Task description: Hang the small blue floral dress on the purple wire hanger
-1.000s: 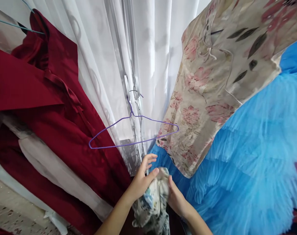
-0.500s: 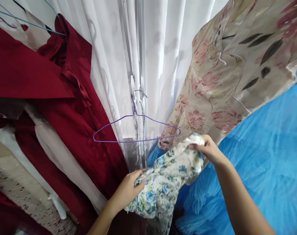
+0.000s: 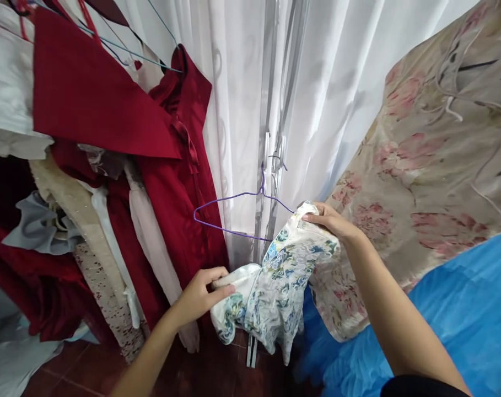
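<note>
A white dress with blue and green floral print (image 3: 281, 275) hangs between my two hands. My left hand (image 3: 203, 292) pinches its left shoulder, thumb on top of the cloth. Higher up, my right hand (image 3: 330, 218) grips the other shoulder beside the neckline. A purple wire hanger (image 3: 229, 227) hangs from a metal stand (image 3: 270, 209) just behind the dress. The dress's right shoulder overlaps the hanger's right end, which is hidden; I cannot tell whether that end is inside the cloth.
Dark red dresses (image 3: 159, 176) and other garments hang on the left. A beige dress with pink flowers (image 3: 424, 176) hangs on the right, above blue tulle (image 3: 452, 298). A white curtain (image 3: 333, 71) is behind, and dark red floor tiles (image 3: 80, 369) show below.
My right hand has raised the dress's shoulder over the hanger's right end, and the dress now hangs more spread out. The view has turned left, showing more garments on that side.
</note>
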A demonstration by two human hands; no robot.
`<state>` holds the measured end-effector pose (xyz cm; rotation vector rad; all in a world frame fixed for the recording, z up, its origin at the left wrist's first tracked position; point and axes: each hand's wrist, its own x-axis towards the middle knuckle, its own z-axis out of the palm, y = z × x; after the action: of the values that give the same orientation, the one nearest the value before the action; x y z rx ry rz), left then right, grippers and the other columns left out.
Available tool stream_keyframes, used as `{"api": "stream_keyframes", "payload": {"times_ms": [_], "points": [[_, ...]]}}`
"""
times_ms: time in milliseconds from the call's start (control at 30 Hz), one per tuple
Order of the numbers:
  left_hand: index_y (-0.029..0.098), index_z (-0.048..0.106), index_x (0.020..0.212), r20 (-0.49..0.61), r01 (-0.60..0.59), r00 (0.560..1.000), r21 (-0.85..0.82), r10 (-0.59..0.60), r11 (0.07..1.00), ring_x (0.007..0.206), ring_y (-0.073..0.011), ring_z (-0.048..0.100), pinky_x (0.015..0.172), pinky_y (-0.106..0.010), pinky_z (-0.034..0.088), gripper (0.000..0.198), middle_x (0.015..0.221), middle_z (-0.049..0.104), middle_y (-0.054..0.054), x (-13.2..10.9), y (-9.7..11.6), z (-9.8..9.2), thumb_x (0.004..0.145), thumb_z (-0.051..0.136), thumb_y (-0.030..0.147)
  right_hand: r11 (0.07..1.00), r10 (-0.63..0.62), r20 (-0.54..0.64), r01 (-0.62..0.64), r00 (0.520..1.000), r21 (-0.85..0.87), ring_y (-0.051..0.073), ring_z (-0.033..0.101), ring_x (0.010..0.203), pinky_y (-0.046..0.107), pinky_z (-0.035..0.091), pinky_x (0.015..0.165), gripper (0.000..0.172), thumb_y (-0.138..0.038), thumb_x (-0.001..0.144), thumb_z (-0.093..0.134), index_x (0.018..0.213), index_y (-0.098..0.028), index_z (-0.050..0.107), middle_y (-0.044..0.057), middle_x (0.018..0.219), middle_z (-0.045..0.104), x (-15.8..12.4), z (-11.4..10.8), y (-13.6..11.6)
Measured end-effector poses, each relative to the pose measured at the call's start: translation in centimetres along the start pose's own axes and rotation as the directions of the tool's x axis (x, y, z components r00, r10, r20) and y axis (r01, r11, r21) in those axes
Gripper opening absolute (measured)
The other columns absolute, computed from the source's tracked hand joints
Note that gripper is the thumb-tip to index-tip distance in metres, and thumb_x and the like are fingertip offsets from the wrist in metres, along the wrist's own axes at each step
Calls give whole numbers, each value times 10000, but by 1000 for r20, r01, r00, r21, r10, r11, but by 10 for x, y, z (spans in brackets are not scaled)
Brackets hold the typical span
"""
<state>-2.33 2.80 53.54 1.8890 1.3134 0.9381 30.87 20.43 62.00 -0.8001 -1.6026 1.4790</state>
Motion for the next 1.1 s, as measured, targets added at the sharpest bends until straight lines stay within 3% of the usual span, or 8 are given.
{"api": "stream_keyframes", "payload": {"times_ms": [100, 200, 300, 400, 600, 700, 833, 1100], "points": [[215, 710, 836, -149, -10, 987, 287, 55, 958, 943, -251, 597, 964, -390, 433, 194, 941, 663, -58, 3, -37, -36, 833, 691, 409, 1000, 19, 19, -19, 1000, 18, 181, 681, 670, 253, 512, 599, 387, -308, 619, 885, 962, -189, 750, 34, 822, 757, -7, 0, -9], [269, 724, 881, -284, -23, 949, 372, 137, 928, 1207, -353, 549, 1177, -596, 147, 157, 1063, 708, -60, 23, -59, -75, 758, 764, 357, 997, 81, 7, -81, 997, -22, 204, 699, 677, 276, 529, 605, 348, -295, 591, 904, 887, -169, 771, 64, 835, 774, -9, -2, -13], [261, 697, 940, -409, -97, 881, 339, 239, 936, 1382, -374, 410, 1197, -609, -17, 199, 1172, 703, -59, 58, -55, -109, 755, 763, 296, 995, 89, -17, -89, 996, -41, 193, 676, 595, 280, 508, 555, 291, -296, 574, 916, 785, -159, 769, 63, 758, 766, -9, -1, -14], [218, 652, 996, -429, -197, 854, 257, 294, 946, 1390, -327, 406, 1212, -535, 113, 181, 1306, 640, -96, 98, -35, -126, 831, 685, 285, 996, 81, -28, -82, 996, -27, 172, 649, 540, 271, 492, 530, 259, -303, 608, 905, 777, -160, 770, 55, 712, 759, -10, 0, -15], [242, 420, 1180, -313, -332, 905, -93, 289, 939, 983, -168, 642, 893, -318, 496, 401, 1319, 565, -96, 141, -14, -111, 848, 643, 274, 997, 61, -35, -59, 998, 50, 185, 714, 728, 238, 526, 622, 462, -322, 681, 874, 1116, -220, 754, 35, 920, 789, -31, -2, 4], [238, 435, 1102, -451, -318, 845, 5, 286, 948, 727, -93, 585, 705, -228, 481, 438, 1199, 559, -46, 138, -15, -101, 779, 728, 270, 997, 19, -233, 0, 972, 80, 217, 730, 873, 266, 554, 743, 514, -372, 695, 869, 1172, -239, 729, 37, 1041, 785, -50, -1, 40], [207, 506, 974, -464, -290, 825, 144, 323, 946, 685, -116, 561, 683, -219, 445, 228, 810, 572, 26, 128, -4, -92, 862, 668, 322, 978, -25, -448, 114, 894, 174, 216, 721, 694, 270, 548, 623, 365, -499, 716, 833, 901, -189, 775, 52, 810, 793, -71, 5, 77], [169, 631, 965, -445, -333, 814, 172, 375, 927, 716, -153, 587, 657, -227, 422, 260, 784, 625, -9, 120, 35, -83, 968, 473, 376, 940, -183, -554, 311, 812, 144, 235, 697, 603, 297, 531, 538, 355, -528, 698, 811, 803, -197, 738, 47, 685, 755, -71, 9, 16]]}}
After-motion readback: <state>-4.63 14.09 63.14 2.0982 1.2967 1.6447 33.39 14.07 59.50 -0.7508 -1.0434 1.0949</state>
